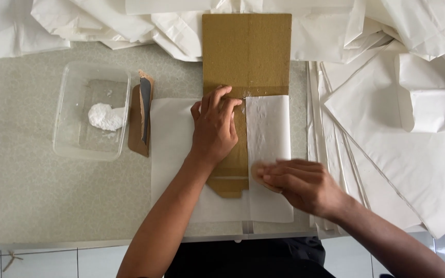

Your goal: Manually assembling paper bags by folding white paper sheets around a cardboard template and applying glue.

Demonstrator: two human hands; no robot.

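Cardboard strip (pixel 247 56) running lengthwise away from body, pinned flat under spread left hand (pixel 213 128); right hand (pixel 297 183), fingers flattened, pressing folded white paper (pixel 268 128) just beside, holding nothing visible.

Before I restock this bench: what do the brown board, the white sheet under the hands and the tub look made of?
Board: seems corrugated cardboard, matte brown, faintly ribbed. Sheet: thin white paper, matte, folds sharply. Tub: clear plastic, see-through glossy walls, holding a white lump, possibly paste.
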